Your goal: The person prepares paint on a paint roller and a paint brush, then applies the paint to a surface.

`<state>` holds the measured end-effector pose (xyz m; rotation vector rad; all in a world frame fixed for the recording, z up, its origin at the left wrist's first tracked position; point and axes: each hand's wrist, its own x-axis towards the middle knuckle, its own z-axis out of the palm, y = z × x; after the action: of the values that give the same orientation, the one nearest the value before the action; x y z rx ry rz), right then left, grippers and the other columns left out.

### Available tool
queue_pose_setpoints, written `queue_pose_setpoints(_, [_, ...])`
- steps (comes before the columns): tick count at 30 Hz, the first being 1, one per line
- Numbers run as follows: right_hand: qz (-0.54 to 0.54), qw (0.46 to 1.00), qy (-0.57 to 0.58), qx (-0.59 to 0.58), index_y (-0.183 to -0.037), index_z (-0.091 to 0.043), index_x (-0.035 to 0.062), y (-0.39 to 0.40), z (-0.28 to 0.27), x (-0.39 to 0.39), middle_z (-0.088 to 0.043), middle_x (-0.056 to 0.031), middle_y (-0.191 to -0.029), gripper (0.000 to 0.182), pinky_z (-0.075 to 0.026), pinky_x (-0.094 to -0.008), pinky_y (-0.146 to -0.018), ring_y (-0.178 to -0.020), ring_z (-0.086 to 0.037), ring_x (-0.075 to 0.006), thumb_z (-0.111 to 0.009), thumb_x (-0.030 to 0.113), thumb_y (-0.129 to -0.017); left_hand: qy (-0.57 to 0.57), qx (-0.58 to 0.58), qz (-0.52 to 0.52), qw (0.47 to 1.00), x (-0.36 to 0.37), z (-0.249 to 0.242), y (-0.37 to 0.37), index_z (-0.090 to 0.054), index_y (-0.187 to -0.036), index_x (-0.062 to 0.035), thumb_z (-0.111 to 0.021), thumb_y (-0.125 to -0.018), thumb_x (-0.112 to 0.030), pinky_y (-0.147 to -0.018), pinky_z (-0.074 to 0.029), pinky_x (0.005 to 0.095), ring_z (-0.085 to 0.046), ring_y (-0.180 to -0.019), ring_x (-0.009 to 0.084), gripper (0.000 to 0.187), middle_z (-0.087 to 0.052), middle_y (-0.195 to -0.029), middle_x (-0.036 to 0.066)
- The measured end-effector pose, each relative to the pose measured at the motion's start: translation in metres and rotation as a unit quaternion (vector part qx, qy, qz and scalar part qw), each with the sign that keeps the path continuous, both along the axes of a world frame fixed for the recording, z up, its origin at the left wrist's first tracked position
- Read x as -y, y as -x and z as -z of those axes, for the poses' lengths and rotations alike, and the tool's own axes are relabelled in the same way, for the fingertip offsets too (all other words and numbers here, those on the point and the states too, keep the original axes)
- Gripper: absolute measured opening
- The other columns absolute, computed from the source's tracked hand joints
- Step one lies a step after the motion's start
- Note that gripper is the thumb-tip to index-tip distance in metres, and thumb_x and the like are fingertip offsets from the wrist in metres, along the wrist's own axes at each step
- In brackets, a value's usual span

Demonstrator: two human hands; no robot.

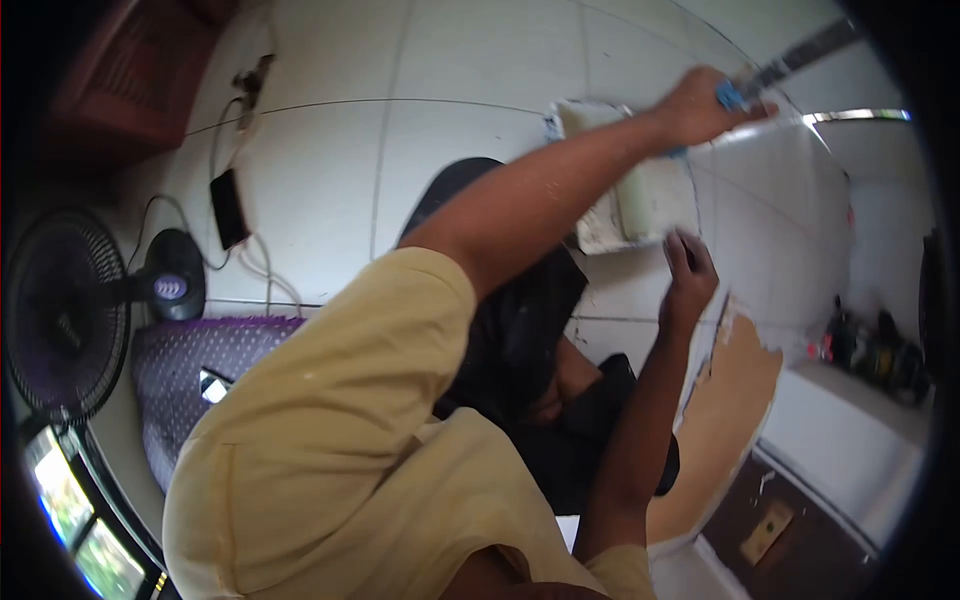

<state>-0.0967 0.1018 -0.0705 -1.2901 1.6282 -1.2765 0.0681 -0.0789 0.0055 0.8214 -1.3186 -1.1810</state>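
My left hand (712,103) is stretched far out at the upper right, shut on a tool with a blue grip (732,95) and a long grey blade or shaft (805,55) that lies against the white tiled surface. My right hand (690,268) is raised below it, fingers apart, fingertips at the lower edge of a white paint-smeared tray (640,205). I cannot tell whether it grips the tray. A yellow sleeve (330,400) covers my left shoulder and fills the lower middle of the view.
A brown bare patch (728,410) with ragged white edges lies by my right forearm. Black cloth (520,320) sits under my arms. At the left are a black fan (60,310), a purple cushion (190,360) and a black adapter with cables (228,207). Dark bottles (870,345) stand at the right.
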Motion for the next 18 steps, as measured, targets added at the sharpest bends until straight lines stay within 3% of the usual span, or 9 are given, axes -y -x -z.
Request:
queue_pose_setpoints(3, [-0.11, 0.978, 0.001, -0.179, -0.114, -0.074, 0.0022, -0.028, -0.005, 0.021, -0.073, -0.0122, -0.118, 0.022, -0.057, -0.0358, -0.096, -0.107, -0.07, -0.0228, -0.072, 0.016, -0.097, 0.007, 0.058, 0.014, 0.998, -0.006, -0.008, -0.004, -0.066, -0.064, -0.0023, -0.075, -0.085, -0.067, -0.063, -0.052, 0.0381, -0.061, -0.059, 0.0166, 0.068, -0.06, -0.057, 0.007])
queue_pose_setpoints(4, [-0.101, 0.967, -0.002, -0.234, -0.113, -0.075, 0.0021, -0.029, -0.001, 0.022, -0.073, -0.0137, -0.119, 0.021, -0.058, -0.0369, -0.097, -0.107, -0.071, -0.0242, -0.069, 0.016, -0.099, -0.001, 0.057, 0.011, 0.998, -0.007, -0.007, -0.003, -0.067, -0.064, -0.004, -0.075, -0.085, -0.067, -0.064, -0.054, 0.037, -0.063, -0.06, 0.0165, 0.067, -0.061, -0.057, 0.007])
queue_pose_setpoints(10, [-0.012, 0.985, -0.023, -0.171, -0.114, -0.074, 0.0009, -0.013, -0.009, 0.003, -0.072, -0.014, -0.117, 0.02, -0.057, -0.0348, -0.096, -0.105, -0.07, -0.0211, -0.068, 0.011, -0.098, 0.006, 0.025, -0.009, 1.0, -0.004, -0.001, 0.001, -0.066, -0.068, -0.0056, -0.076, -0.085, -0.065, -0.066, -0.055, 0.0355, -0.064, -0.061, 0.016, 0.062, -0.063, -0.06, 0.007])
queue_pose_setpoints(12, [-0.087, 0.992, 0.011, -0.085, -0.115, -0.072, 0.0006, -0.009, 0.005, -0.01, -0.069, -0.0103, -0.112, 0.021, -0.057, -0.0326, -0.094, -0.103, -0.069, -0.02, -0.069, 0.002, -0.094, 0.01, 0.031, 0.003, 0.999, -0.002, 0.001, 0.001, -0.065, -0.07, -0.0058, -0.076, -0.085, -0.064, -0.067, -0.055, 0.0347, -0.063, -0.061, 0.0151, 0.061, -0.063, -0.062, 0.007])
queue_pose_setpoints(14, [-0.052, 0.998, -0.028, -0.037, -0.115, -0.07, 0.0006, -0.005, 0.025, -0.016, -0.065, -0.0069, -0.108, 0.025, -0.056, -0.0305, -0.093, -0.102, -0.067, -0.0185, -0.071, -0.004, -0.09, 0.012, 0.028, 0.015, 0.999, -0.008, -0.005, 0.004, -0.061, -0.068, -0.0071, -0.073, -0.09, -0.061, -0.062, -0.052, 0.0347, -0.059, -0.057, 0.0146, 0.059, -0.059, -0.06, 0.005])
queue_pose_setpoints(16, [-0.062, 0.996, -0.053, 0.023, -0.112, -0.069, 0.0, 0.001, 0.04, -0.011, -0.066, -0.0072, -0.107, 0.024, -0.055, -0.0299, -0.092, -0.103, -0.066, -0.0174, -0.073, -0.004, -0.089, 0.002, 0.003, 0.007, 1.0, -0.006, -0.006, 0.009, -0.051, -0.066, -0.0126, -0.073, -0.094, -0.055, -0.045, -0.038, 0.0296, -0.045, -0.046, 0.0103, 0.055, -0.052, -0.055, 0.0])
queue_pose_setpoints(18, [-0.066, 0.995, -0.043, 0.061, -0.111, -0.068, -0.0006, 0.0, 0.049, -0.002, -0.066, -0.0084, -0.111, 0.024, -0.054, -0.0298, -0.093, -0.105, -0.067, -0.0171, -0.074, -0.002, -0.088, 0.005, 0.012, 0.036, 0.999, -0.007, -0.004, 0.01, -0.05, -0.066, -0.0134, -0.073, -0.094, -0.055, -0.046, -0.04, 0.0302, -0.045, -0.047, 0.0103, 0.055, -0.052, -0.056, 0.0])
